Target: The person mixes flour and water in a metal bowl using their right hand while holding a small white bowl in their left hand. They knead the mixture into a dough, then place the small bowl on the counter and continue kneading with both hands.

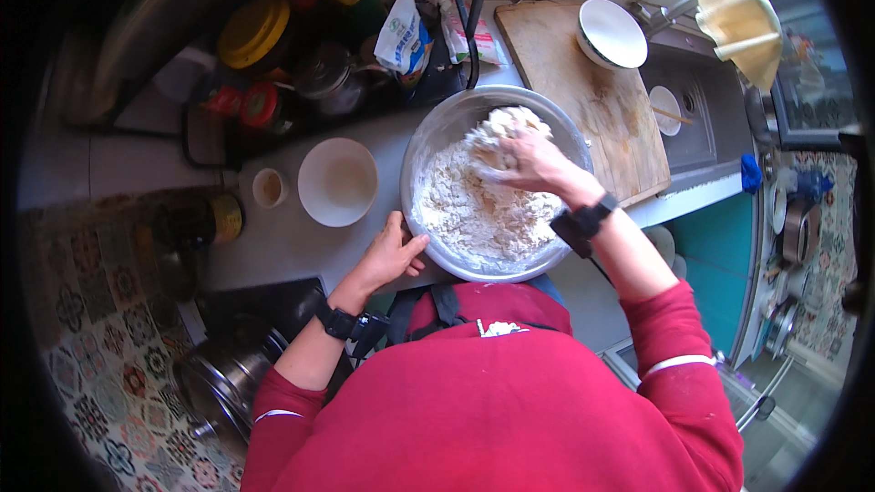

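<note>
Before me a large metal mixing bowl stands at the counter's front edge, with shaggy, floury dough spread across its bottom. My right hand is inside the bowl, fingers curled around a clump of dough by the far wall. Some of its fingers are hidden by the dough or blurred. On the near left side, my left hand grips the bowl's rim, the thumb on top and the other fingers along the outside. Both wrists wear black strapped devices.
Left of the mixing bowl are a white bowl holding cloudy liquid and a small cup. A wooden cutting board lies to the right, carrying a white bowl. Beyond it is a sink. Jars and packets crowd the back. A metal pot sits lower left.
</note>
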{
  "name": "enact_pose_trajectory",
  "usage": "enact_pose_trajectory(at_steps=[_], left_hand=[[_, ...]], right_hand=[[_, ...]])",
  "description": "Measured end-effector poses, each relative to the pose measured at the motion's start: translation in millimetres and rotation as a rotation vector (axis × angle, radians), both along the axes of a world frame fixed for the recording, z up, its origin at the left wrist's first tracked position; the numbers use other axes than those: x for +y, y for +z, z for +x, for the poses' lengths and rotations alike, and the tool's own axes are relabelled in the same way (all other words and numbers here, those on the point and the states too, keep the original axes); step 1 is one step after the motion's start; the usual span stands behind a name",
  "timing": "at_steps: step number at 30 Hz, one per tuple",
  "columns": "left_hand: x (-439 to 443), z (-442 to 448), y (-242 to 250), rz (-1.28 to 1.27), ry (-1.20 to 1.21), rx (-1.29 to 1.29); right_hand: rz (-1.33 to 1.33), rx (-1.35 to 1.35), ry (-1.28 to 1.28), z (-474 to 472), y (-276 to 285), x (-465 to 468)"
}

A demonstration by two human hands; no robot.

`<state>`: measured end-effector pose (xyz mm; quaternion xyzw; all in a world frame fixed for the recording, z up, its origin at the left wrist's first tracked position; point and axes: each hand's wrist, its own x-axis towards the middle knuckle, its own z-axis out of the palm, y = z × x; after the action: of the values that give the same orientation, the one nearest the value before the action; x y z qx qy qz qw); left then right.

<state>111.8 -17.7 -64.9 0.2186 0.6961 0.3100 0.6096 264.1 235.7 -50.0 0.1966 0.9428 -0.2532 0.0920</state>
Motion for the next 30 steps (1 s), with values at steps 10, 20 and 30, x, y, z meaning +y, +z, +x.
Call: enact_pose_trajectory(at_steps=[10,20,30], left_hand=[[9,33,-23,0.207,0.541,0.454],[0,112,-25,0.113,0.81,0.026],[-5,85,-47,0.197,0.694,0.126]], right_hand=[[-0.019,-0.146,0.334,1,-43,51],[0.1,-0.076,0.707,85,-20,22],[-0.503,-0.176,-0.063,15,-43,27]])
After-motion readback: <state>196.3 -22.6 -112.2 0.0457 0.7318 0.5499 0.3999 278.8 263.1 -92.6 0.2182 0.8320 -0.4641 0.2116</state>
